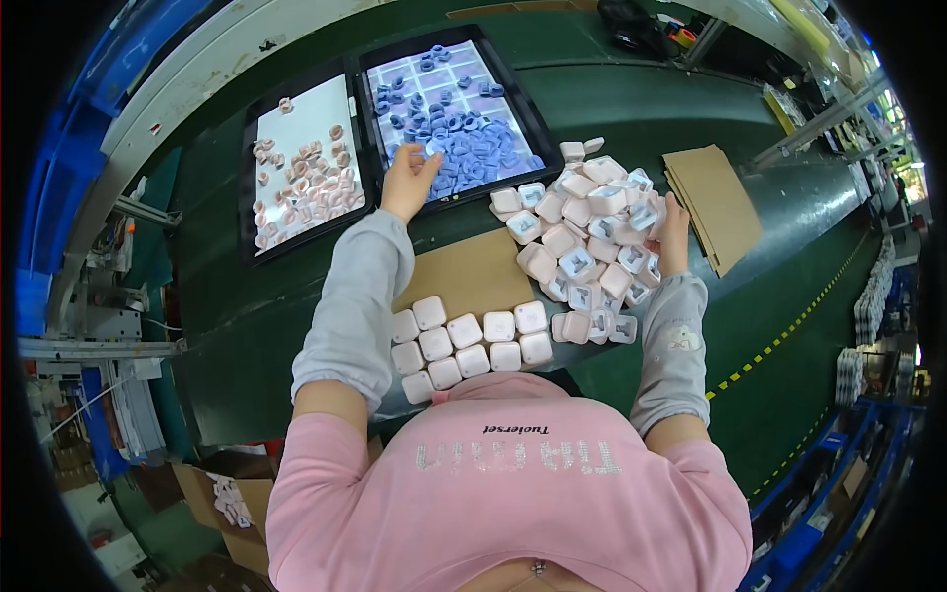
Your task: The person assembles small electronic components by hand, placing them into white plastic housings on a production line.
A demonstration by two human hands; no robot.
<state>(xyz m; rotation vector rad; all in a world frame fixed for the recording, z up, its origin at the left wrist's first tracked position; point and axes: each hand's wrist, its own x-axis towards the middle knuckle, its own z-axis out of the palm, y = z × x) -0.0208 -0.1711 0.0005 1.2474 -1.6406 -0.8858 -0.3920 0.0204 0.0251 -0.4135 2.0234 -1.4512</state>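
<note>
A: In the head view, where are the hands finding room?

B: The left hand (pixel 406 183) is reaching over the near rim of the blue pieces' black tray (pixel 517 99). Its fingers are curling above the small blue pieces (pixel 478 153); I can't tell whether they're pinching one. The right hand (pixel 674 237) is cupping the right edge of the box pile (pixel 582 207), near stacked cardboard (pixel 715 202); its grip is partly hidden.

A: And the containers?

B: Blue pieces are crowding their tray's near end. The left black tray (pixel 249 168) is holding pale pink pieces (pixel 326 183). Several piled boxes are standing open.

A: The surface?

B: The dark green counter (pixel 296 316) is carrying these, plus rowed boxes (pixel 464 331) near the person. Rightward, a dashed yellow stripe (pixel 764 350) is crossing the floor.
</note>
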